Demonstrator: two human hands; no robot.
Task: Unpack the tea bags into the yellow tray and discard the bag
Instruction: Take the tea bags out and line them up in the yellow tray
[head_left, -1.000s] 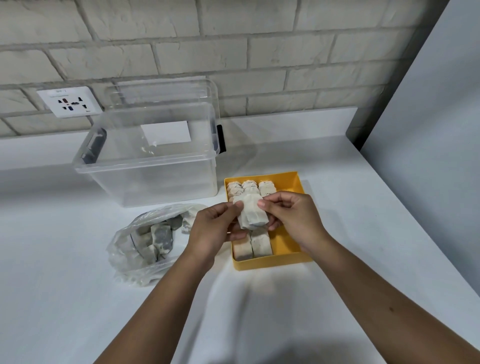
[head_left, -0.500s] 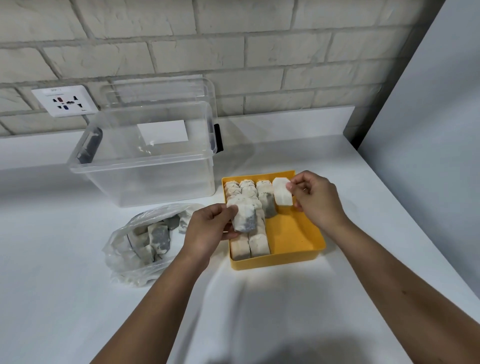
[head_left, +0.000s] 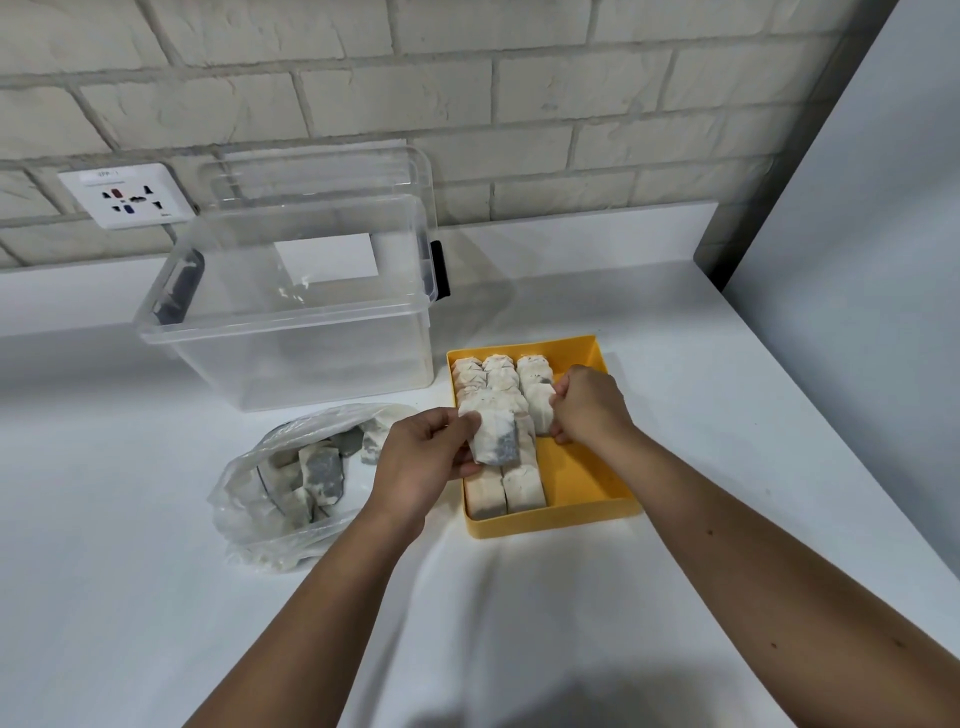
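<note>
At the far left a white wall socket (head_left: 123, 195) is set in the brick wall (head_left: 467, 93), just above the white worktop (head_left: 130, 597). To its right a clear storage box (head_left: 285, 338) stands on the worktop close to the wall. It is open at the top, and its clear lid (head_left: 317, 171) stands on edge behind it against the bricks.

In front of the box lies a crumpled plastic bag (head_left: 249, 519), its mouth turned towards the tray. Several loose tea bags (head_left: 319, 470) show through it, and some lie at the opening.

Just right of the bag, the left hand (head_left: 421, 462) has its thumb and curled fingers pinched on one held tea bag (head_left: 493, 436). It holds this above the left side of the yellow tray (head_left: 587, 483).

The tray stands on the worktop near the right front corner of the box. Two packed rows of tea bags (head_left: 506, 488) run along its left side from the far wall to the near wall. A shorter third row (head_left: 532, 366) starts at the far wall beside them.

The right hand (head_left: 589, 405) is low inside the tray, knuckles up and fingers curled. It grips the end tea bag (head_left: 540, 413) at the near end of that third row. To the right of the rows the tray's yellow floor shows.

At the far right a plain grey panel (head_left: 857, 260) rises beside the worktop.
</note>
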